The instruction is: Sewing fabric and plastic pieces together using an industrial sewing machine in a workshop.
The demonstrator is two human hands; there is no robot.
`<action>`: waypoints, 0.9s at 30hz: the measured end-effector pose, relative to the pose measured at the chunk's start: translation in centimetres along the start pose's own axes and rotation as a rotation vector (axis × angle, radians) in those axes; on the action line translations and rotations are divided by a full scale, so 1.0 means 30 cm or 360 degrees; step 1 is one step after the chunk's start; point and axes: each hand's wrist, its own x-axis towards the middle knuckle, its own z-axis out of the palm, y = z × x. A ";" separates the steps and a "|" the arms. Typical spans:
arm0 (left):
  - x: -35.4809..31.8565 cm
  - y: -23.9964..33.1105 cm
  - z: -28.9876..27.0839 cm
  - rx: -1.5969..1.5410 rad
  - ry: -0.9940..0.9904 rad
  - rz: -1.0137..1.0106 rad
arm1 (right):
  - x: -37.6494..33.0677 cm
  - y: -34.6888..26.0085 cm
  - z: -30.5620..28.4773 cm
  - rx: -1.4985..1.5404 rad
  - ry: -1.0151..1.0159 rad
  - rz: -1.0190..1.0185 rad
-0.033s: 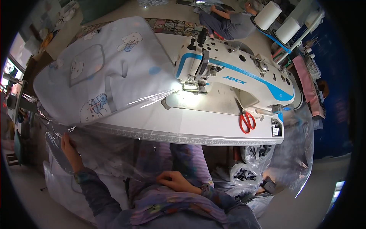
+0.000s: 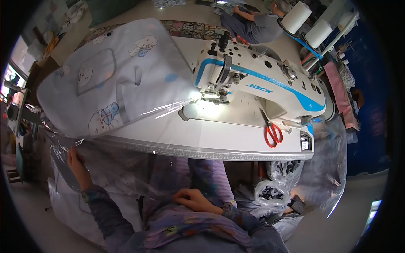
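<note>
Across the left half of the white sewing table [image 2: 244, 137], a broad pale-grey panel printed with cartoon puppies [image 2: 147, 80] is spread, its right corner drawn close to the needle area of the white-and-blue sewing machine [image 2: 261, 80]. A glossy sheet of clear plastic film [image 2: 166, 110] is seen along its near side, creased toward the machine and draped over the table's front edge.

The panel is judged light and floppy, broad enough to sag if lifted by one corner; the film is likely slippery and easily creased. Both would best be taken flat-handed near the edges, with the layers kept together.

By the hanging film, the left hand [image 2: 80, 168] is raised with its fingers close together; whether the film is pinched cannot be told. On the lap, the right hand [image 2: 197, 200] is rested with fingers loosely bent, and whether anything is held under them cannot be made out.

The needle point is lost in the lamp's glare. Where the film ends below the table is blurred by its transparency, and the pale material hanging there [image 2: 76, 211] is partly covered by the left sleeve.
</note>
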 end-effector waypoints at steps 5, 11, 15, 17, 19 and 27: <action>0.008 0.009 0.020 -0.0037 -0.0015 0.0009 | 0.003 -0.014 0.000 0.0066 0.0021 0.0005; 0.024 -0.015 0.048 -0.0025 0.0041 0.0054 | 0.015 -0.025 -0.012 0.0086 0.0056 0.0017; 0.036 -0.027 0.065 -0.0082 0.0042 0.0021 | 0.028 -0.030 -0.022 0.0073 0.0134 -0.0058; 0.043 -0.035 0.070 -0.0096 0.0059 0.0005 | 0.034 -0.034 -0.032 0.0057 0.0161 -0.0077; 0.050 -0.047 0.074 -0.0149 0.0020 -0.0029 | 0.039 -0.038 -0.045 -0.0067 0.0243 -0.0150; 0.060 -0.036 0.123 -0.0159 -0.0029 -0.0026 | 0.080 -0.018 -0.088 0.0183 0.0304 -0.0154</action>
